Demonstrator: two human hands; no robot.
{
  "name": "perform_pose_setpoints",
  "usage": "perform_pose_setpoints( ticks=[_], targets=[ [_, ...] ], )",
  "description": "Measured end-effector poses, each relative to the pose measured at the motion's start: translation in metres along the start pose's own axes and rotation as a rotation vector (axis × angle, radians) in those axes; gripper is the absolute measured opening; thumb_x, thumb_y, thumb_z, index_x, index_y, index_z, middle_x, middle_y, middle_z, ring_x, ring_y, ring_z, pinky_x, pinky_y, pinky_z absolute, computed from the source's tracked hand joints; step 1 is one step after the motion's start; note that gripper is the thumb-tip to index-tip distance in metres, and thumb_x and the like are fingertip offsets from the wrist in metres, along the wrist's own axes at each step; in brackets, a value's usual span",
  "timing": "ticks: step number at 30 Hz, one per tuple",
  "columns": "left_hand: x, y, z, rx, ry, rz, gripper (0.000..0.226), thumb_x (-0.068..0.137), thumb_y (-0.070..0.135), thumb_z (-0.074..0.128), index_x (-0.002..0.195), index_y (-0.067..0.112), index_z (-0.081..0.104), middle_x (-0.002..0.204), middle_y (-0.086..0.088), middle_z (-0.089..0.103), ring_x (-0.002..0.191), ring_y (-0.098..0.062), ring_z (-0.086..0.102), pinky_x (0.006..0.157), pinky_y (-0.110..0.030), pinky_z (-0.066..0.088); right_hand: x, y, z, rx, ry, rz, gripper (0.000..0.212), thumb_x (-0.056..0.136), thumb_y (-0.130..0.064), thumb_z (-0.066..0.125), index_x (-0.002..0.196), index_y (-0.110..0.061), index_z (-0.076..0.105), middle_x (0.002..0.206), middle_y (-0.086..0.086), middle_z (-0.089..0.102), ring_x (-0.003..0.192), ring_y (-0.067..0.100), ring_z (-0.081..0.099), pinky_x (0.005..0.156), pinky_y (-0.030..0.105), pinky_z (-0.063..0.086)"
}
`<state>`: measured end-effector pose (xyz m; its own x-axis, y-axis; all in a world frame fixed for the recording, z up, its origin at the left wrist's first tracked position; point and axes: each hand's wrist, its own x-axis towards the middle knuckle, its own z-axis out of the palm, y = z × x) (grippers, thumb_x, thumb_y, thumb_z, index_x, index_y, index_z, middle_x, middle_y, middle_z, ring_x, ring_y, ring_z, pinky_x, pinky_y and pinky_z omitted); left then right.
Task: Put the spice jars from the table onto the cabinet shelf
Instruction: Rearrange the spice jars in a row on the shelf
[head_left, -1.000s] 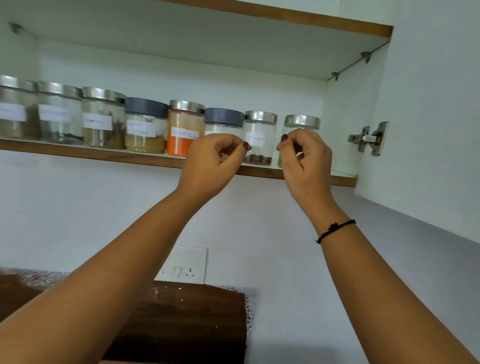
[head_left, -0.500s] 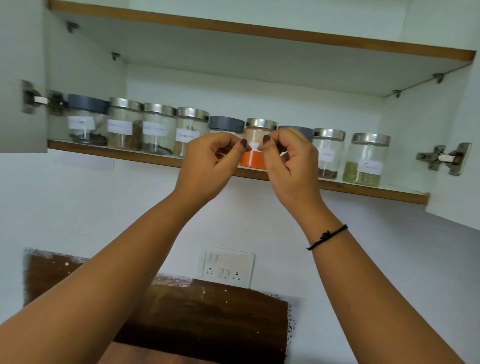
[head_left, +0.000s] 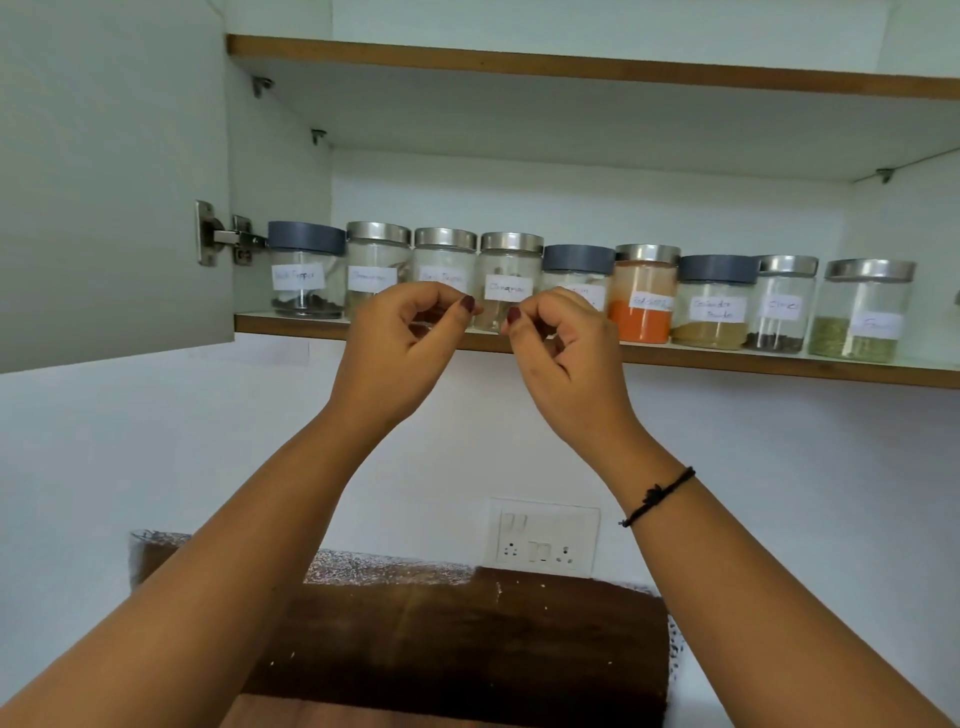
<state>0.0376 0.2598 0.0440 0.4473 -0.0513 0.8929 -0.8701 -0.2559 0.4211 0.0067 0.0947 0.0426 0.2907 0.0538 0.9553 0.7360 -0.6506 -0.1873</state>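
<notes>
Nine spice jars (head_left: 644, 312) stand in a row on the cabinet shelf (head_left: 779, 364), labels facing out. In front of the middle jars, the left grip (head_left: 400, 353) and right grip (head_left: 566, 353) are both curled closed, holding nothing visible.

The shelf (head_left: 727, 364) across mid-frame has a brown wooden edge; the cabinet interior (head_left: 571, 197) is white. The cabinet door (head_left: 104, 182), upper left, is pale grey-green. The leftmost jar (head_left: 306, 280) has a slate-grey lid; most lids are silver, and the labels are white with dark handwriting. Right of centre, the powder jar (head_left: 644, 301) holds bright orange, and the far-right jar (head_left: 860, 322) olive green. The fingers (head_left: 447, 301) have dark red nails. The bracelet (head_left: 657, 496) is black. At lower centre, the socket plate (head_left: 543, 538) is white and the wooden panel (head_left: 467, 639) dark brown under a silver-speckled band.
</notes>
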Motion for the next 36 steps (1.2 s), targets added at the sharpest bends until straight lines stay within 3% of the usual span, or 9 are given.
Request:
perform_pose_setpoints(
  ticks=[7,12,17,19,21,23,26,30,36],
  targets=[
    [0.006,-0.011,-0.039,0.015,0.006,0.018,0.014,0.097,0.025,0.062,0.101,0.023,0.075,0.093,0.014,0.072,0.09,0.0,0.066,0.075,-0.011,0.052,0.004,-0.022,0.032,0.005,-0.032,0.003,0.018,0.094,-0.012,0.057,0.076,-0.009,0.061,0.07,-0.007,0.052,0.067,0.007,0.049,0.059,0.012,0.036],
    [0.016,-0.02,-0.072,0.076,0.045,0.004,0.014,0.096,0.025,0.062,0.102,0.023,0.075,0.096,0.012,0.073,0.091,-0.002,0.066,0.076,-0.021,0.055,0.018,-0.033,0.057,0.03,-0.062,-0.038,0.018,0.093,-0.013,0.055,0.079,-0.007,0.063,0.074,0.002,0.058,0.071,0.014,0.054,0.059,0.027,0.045],
    [0.038,-0.029,-0.098,0.217,0.049,0.005,0.02,0.096,0.027,0.061,0.111,0.023,0.073,0.108,0.008,0.071,0.102,-0.003,0.063,0.085,-0.03,0.055,0.038,-0.04,0.08,-0.001,-0.07,-0.057,0.016,0.093,-0.013,0.054,0.082,-0.011,0.065,0.078,-0.005,0.057,0.074,0.01,0.054,0.061,0.02,0.043],
    [0.045,-0.036,-0.103,0.359,0.033,0.019,0.028,0.097,0.028,0.059,0.124,0.022,0.066,0.124,0.003,0.065,0.111,-0.007,0.057,0.088,-0.022,0.047,0.047,-0.04,0.089,-0.016,-0.089,-0.045,0.018,0.094,-0.016,0.051,0.091,-0.012,0.069,0.088,-0.005,0.063,0.085,0.011,0.058,0.069,0.026,0.05],
    [0.05,-0.044,-0.105,0.524,0.013,0.047,0.039,0.098,0.031,0.056,0.137,0.022,0.055,0.142,0.0,0.054,0.126,-0.015,0.051,0.098,-0.027,0.042,0.054,-0.042,0.098,-0.066,-0.134,-0.034,0.027,0.095,-0.019,0.047,0.11,-0.015,0.069,0.108,-0.002,0.066,0.104,0.013,0.058,0.086,0.028,0.05],
    [0.053,-0.052,-0.103,0.654,-0.029,0.054,0.051,0.101,0.036,0.051,0.149,0.022,0.041,0.158,-0.001,0.036,0.144,-0.021,0.035,0.112,-0.039,0.034,0.059,-0.043,0.106,-0.163,-0.194,-0.022,0.036,0.097,-0.023,0.047,0.13,-0.017,0.06,0.13,0.0,0.059,0.123,0.015,0.049,0.1,0.026,0.041],
    [0.061,-0.065,-0.099,0.709,-0.119,0.022,0.06,0.103,0.034,0.045,0.157,0.017,0.025,0.167,-0.005,0.015,0.153,-0.024,0.017,0.119,-0.044,0.026,0.065,-0.037,0.118,-0.27,-0.303,-0.021,0.055,0.096,-0.026,0.051,0.149,-0.019,0.038,0.156,-0.001,0.035,0.144,0.016,0.026,0.112,0.023,0.019],
    [0.075,-0.081,-0.096,0.774,-0.175,0.026,0.061,0.104,0.03,0.041,0.158,0.013,0.018,0.166,-0.007,0.015,0.154,-0.022,0.014,0.121,-0.04,0.022,0.072,-0.014,0.133,-0.346,-0.431,0.039,0.075,0.094,-0.035,0.056,0.155,-0.02,0.017,0.164,-0.001,0.013,0.151,0.019,0.009,0.12,0.032,0.014],
    [0.109,-0.095,-0.098,0.932,-0.294,0.06,0.059,0.106,0.027,0.042,0.157,0.01,0.018,0.163,-0.01,0.025,0.15,-0.025,0.024,0.12,-0.037,0.023,0.089,0.001,0.145,-0.363,-0.454,0.075,0.077,0.093,-0.033,0.058,0.155,-0.015,0.017,0.164,0.004,0.011,0.151,0.02,0.007,0.121,0.034,0.012]
  ],
)
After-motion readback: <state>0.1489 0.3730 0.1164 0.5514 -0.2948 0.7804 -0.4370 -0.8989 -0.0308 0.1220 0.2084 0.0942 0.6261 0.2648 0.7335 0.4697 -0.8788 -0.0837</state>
